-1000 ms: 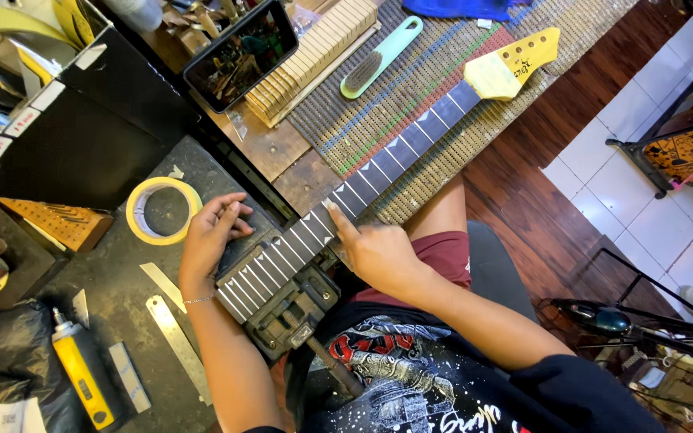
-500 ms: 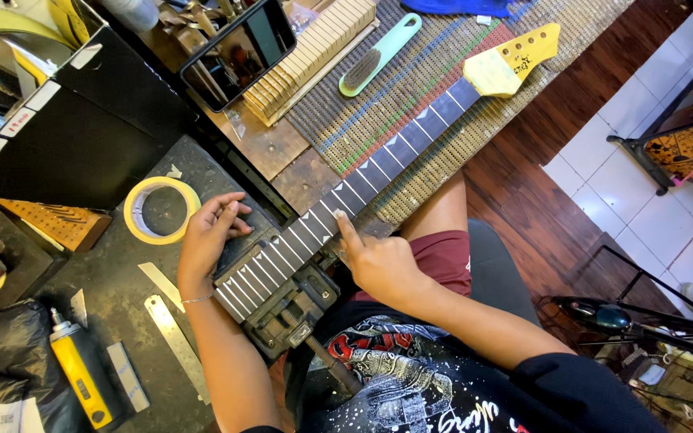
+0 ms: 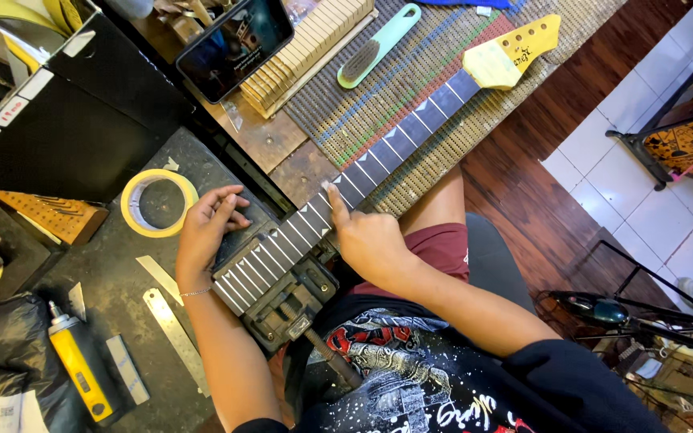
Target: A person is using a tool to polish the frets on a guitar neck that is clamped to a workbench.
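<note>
On bench | hands (image 3: 206, 228) (image 3: 366, 236) flat, open, steadying guitar neck (image 3: 346, 184) | yellow tape roll (image 3: 158, 202) beside

The guitar neck (image 3: 362, 172) has a dark fretboard crossed by pale frets with white triangular inlays, and a pale yellow headstock (image 3: 515, 52). The tape roll (image 3: 158, 202) is yellow. The brush (image 3: 378, 46) is mint green with dark bristles. The woven mat (image 3: 411, 96) shows tan weave with faint red, blue and green stripes. The bottle (image 3: 82, 369) is yellow with a grey cap. The desk (image 3: 114, 281) is dark grey, the floor (image 3: 539, 160) reddish-brown wood beside white tiles
</note>
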